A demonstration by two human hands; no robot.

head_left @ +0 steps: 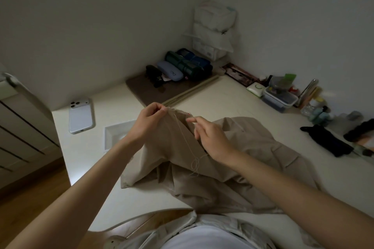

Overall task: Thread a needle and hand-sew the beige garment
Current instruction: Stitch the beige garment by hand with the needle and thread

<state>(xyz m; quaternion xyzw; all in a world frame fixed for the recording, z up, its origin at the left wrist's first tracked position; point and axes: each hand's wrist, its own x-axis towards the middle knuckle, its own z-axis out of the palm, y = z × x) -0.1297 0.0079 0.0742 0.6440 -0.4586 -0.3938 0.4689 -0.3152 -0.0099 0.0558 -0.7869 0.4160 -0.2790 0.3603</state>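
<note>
My left hand (148,121) is lifted off the desk (222,95), wrist bent and forearm rising from the lower left. Its fingers are curled tight and its thumb and fingertips pinch the raised top edge of the beige garment (232,168). My right hand (210,137) sits just right of that pinched edge, against the garment's upper fold. Its forefinger reaches toward the left hand and the other fingers are bent inward over the cloth. I cannot tell whether those fingers grip anything, because they curl away from view. The garment lies crumpled on the desk in front of me, its peak held up between both hands and its lower folds spilling toward my lap. A pale thread (182,133) runs from the pinched edge down the front of the garment, tangles into small loops lower on the cloth, then trails off toward my right wrist. I cannot make out the needle, which is too fine in this dim light. Left of the garment a phone (81,116) lies face down, and beyond the garment a blue glasses case (170,70) rests on a dark mat (145,92). Right of the garment stands a clear plastic box (280,99) among blurred clutter. My forearms are cut off at the lower edge.
</note>
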